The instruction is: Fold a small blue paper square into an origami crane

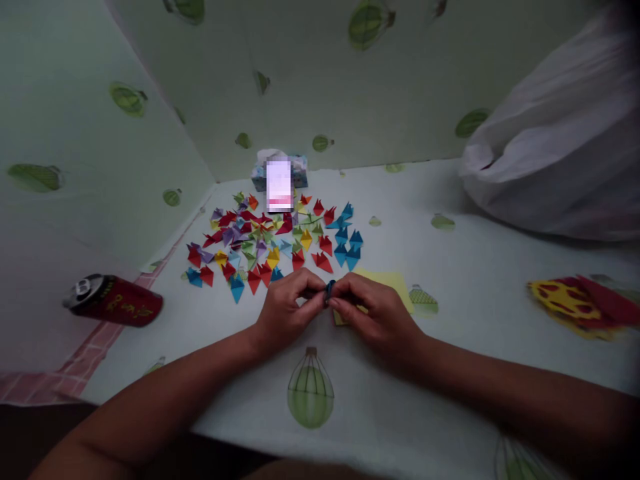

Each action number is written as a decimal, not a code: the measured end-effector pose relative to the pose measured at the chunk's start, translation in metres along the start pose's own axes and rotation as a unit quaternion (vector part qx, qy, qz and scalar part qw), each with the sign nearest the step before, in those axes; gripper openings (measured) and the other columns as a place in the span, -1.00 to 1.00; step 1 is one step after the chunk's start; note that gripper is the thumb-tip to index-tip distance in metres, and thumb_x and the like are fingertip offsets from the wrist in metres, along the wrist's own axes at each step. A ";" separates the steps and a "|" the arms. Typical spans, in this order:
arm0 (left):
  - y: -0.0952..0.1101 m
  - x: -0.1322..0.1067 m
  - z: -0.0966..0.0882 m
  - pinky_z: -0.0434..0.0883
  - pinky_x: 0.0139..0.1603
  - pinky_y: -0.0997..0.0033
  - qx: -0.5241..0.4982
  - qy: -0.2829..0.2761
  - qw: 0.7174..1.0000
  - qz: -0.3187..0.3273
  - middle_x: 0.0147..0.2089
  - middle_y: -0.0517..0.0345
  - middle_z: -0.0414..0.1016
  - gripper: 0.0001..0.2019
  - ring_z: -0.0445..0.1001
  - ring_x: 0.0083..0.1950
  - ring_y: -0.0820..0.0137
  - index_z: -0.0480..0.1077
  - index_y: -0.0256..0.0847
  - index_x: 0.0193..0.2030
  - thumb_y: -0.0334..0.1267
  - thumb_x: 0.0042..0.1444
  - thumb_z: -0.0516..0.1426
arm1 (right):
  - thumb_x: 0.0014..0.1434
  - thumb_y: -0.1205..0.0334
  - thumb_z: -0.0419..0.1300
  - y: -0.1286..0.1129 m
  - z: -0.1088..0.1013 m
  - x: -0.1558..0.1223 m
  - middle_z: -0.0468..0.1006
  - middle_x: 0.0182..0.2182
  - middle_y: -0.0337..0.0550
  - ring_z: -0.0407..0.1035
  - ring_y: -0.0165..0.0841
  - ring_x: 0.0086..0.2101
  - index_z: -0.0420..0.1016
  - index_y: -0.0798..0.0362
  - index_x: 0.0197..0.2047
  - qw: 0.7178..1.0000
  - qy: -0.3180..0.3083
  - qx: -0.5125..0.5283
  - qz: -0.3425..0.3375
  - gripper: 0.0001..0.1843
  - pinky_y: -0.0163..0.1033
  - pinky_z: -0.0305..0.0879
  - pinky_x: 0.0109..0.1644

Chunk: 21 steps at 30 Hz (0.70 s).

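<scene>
Two hands meet low over the table cover [480, 280]. The left hand [285, 308] and the right hand [376, 313] both pinch one tiny blue paper piece [330, 291] tight between their fingertips. It is so small that I think only fingertips can hold it. A yellow sheet [395, 280] lies flat, partly under the right hand. Just behind, many folded paper pieces [280, 240] in red, blue, yellow, green and purple lie spread out, near enough to reach. A red can [117, 301] lies on its side at the left. Its gold writing is too small to read. A white bag [550, 160] sits at the right.
</scene>
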State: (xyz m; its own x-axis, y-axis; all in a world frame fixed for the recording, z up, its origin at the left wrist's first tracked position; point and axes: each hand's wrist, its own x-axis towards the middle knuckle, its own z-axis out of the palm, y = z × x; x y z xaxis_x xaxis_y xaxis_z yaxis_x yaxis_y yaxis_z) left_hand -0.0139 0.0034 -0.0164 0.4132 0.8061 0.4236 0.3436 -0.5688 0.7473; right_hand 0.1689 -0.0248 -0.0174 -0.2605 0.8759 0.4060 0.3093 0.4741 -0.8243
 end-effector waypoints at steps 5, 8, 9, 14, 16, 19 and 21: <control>-0.001 0.000 0.001 0.38 -0.34 0.48 0.052 -0.010 0.997 0.057 -0.39 0.13 0.48 -0.91 0.45 -0.37 0.44 0.41 -0.22 -0.34 -0.41 0.20 0.15 | 0.26 0.31 0.17 0.001 -0.001 0.000 0.45 -0.56 -0.32 0.31 -0.46 -0.55 0.37 0.05 -0.31 0.999 -0.004 0.035 0.040 -0.92 -0.35 0.23 -0.44; -0.003 0.000 0.000 0.37 -0.36 0.47 0.055 -0.012 0.997 0.057 -0.39 0.12 0.48 -0.90 0.44 -0.38 0.44 0.40 -0.23 -0.35 -0.40 0.21 0.15 | 0.26 0.31 0.16 0.005 -0.002 0.001 0.45 -0.56 -0.32 0.33 -0.47 -0.55 0.38 0.05 -0.31 0.998 -0.005 0.045 0.052 -0.92 -0.35 0.25 -0.44; -0.003 -0.001 0.000 0.37 -0.36 0.47 0.053 -0.013 0.997 0.051 -0.39 0.12 0.48 -0.90 0.44 -0.38 0.44 0.41 -0.22 -0.34 -0.40 0.21 0.15 | 0.27 0.31 0.15 0.006 -0.002 0.001 0.45 -0.56 -0.32 0.34 -0.47 -0.55 0.38 0.05 -0.31 0.997 -0.007 0.053 0.059 -0.91 -0.35 0.25 -0.43; -0.003 0.000 0.000 0.38 -0.34 0.48 0.041 -0.007 0.998 0.041 -0.39 0.12 0.49 -0.92 0.45 -0.37 0.44 0.43 -0.24 -0.33 -0.41 0.20 0.16 | 0.29 0.26 0.12 0.008 -0.002 0.002 0.45 -0.59 -0.31 0.37 -0.45 -0.55 0.41 0.07 -0.31 0.989 -0.024 0.108 0.099 -0.87 -0.32 0.31 -0.40; -0.003 0.000 0.000 0.38 -0.34 0.48 0.041 -0.004 0.998 0.045 -0.40 0.12 0.49 -0.91 0.45 -0.38 0.45 0.43 -0.24 -0.34 -0.43 0.19 0.16 | 0.29 0.26 0.11 0.008 -0.002 0.002 0.46 -0.60 -0.31 0.37 -0.45 -0.56 0.41 0.07 -0.31 0.989 -0.027 0.109 0.101 -0.86 -0.32 0.32 -0.40; -0.004 0.000 0.001 0.38 -0.34 0.50 0.048 -0.005 0.997 0.054 -0.40 0.14 0.48 -0.91 0.45 -0.38 0.46 0.43 -0.25 -0.34 -0.46 0.18 0.17 | 0.27 0.29 0.11 0.007 -0.001 0.002 0.46 -0.61 -0.31 0.34 -0.46 -0.57 0.41 0.07 -0.33 0.991 -0.030 0.089 0.093 -0.87 -0.34 0.30 -0.41; -0.005 0.000 0.001 0.37 -0.35 0.50 0.058 -0.005 0.996 0.070 -0.40 0.14 0.48 -0.91 0.45 -0.38 0.46 0.43 -0.26 -0.33 -0.48 0.17 0.17 | 0.25 0.32 0.11 0.006 -0.001 0.002 0.46 -0.61 -0.31 0.32 -0.48 -0.58 0.41 0.07 -0.35 0.994 -0.028 0.067 0.088 -0.87 -0.35 0.27 -0.43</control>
State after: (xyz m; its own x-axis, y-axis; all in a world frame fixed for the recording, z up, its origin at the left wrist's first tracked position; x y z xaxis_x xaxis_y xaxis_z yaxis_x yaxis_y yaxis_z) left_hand -0.0146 0.0060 -0.0210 0.4723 0.7161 0.5140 0.3768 -0.6912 0.6167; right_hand 0.1712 -0.0200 -0.0213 -0.2648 0.9359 0.2322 0.2317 0.2955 -0.9268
